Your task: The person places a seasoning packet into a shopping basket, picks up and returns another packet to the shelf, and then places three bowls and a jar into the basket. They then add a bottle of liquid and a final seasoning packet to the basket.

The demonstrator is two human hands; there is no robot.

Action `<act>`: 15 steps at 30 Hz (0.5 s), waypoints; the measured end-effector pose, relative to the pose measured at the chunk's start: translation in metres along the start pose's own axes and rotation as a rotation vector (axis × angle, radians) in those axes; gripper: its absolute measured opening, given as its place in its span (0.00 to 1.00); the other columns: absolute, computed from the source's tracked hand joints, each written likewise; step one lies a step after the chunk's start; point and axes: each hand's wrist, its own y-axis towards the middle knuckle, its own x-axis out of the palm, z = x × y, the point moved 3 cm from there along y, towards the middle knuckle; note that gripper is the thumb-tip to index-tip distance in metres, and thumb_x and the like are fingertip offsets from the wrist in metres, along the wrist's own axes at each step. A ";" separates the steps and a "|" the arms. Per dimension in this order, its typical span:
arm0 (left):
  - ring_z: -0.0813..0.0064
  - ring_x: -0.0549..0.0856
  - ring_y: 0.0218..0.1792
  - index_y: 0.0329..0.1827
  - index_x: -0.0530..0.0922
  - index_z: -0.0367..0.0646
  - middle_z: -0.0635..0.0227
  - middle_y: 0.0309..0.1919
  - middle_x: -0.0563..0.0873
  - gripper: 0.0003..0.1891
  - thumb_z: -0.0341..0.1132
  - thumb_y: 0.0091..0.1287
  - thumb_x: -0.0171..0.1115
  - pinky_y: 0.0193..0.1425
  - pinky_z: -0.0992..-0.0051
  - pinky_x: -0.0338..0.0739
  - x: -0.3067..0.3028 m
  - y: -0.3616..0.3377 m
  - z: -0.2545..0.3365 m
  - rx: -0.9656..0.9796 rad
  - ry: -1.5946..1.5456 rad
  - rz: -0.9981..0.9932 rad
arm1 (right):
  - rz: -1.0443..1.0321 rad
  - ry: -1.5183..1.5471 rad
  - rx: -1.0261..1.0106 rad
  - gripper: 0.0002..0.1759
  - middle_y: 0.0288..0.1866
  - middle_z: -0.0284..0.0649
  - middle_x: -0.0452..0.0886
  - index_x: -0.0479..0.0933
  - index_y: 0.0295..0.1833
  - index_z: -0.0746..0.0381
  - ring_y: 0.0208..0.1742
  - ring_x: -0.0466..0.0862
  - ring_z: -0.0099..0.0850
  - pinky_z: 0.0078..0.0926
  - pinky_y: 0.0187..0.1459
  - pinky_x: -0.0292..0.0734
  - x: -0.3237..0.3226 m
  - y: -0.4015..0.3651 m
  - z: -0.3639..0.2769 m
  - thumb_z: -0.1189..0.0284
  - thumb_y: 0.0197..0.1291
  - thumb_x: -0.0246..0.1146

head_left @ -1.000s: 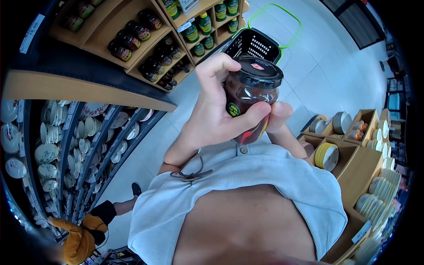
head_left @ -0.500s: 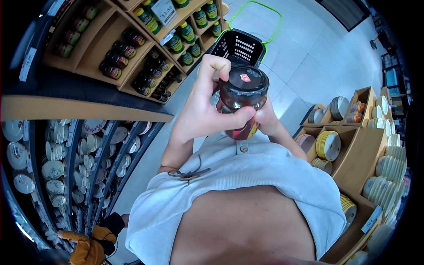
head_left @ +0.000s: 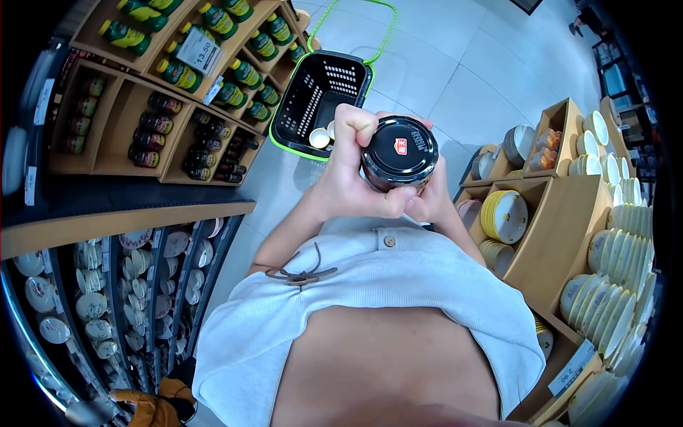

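Centre frame, the jar (head_left: 398,153) is held lid-up before the chest, apparently being looked over. The left hand (head_left: 347,186) wraps its side, thumb across the front. The right hand (head_left: 429,203) cups it from the lower right. A basket (head_left: 297,107) stands on the floor just above.

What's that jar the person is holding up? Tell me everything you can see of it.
The jar is seen mostly from above: a round, glossy black lid, closed, with a small red label, over dark glassy sides. It is held before the chest. The left hand wraps its side, thumb across the near edge; the right hand supports the other side.
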 end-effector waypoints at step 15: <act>0.46 0.76 0.54 0.39 0.47 0.49 0.37 0.45 0.75 0.33 0.31 0.48 0.70 0.54 0.57 0.75 0.057 0.065 -0.080 -0.028 -0.085 -0.186 | 0.132 -0.004 0.032 0.40 0.48 0.42 0.76 0.66 0.55 0.72 0.49 0.77 0.27 0.24 0.51 0.71 -0.109 -0.004 0.007 0.59 0.39 0.70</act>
